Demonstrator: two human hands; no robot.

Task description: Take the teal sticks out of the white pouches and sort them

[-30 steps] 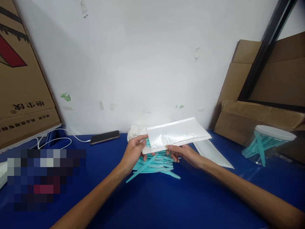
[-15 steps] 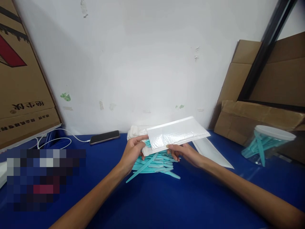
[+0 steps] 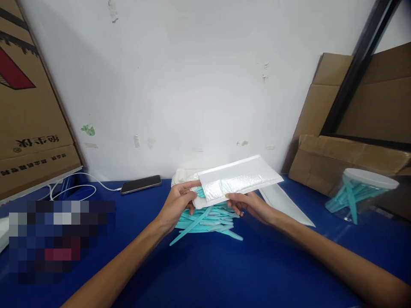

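At frame centre, left hand (image 3: 176, 204) and right hand (image 3: 248, 205) each pinch the white pouch (image 3: 236, 179) above the teal sticks (image 3: 205, 220).

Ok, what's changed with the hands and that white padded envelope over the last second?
Very little. Both hands, the left hand and the right hand, keep hold of the padded envelope above the pile of teal sticks; the envelope has lifted slightly. The phone, the jar and the boxes have stayed put.
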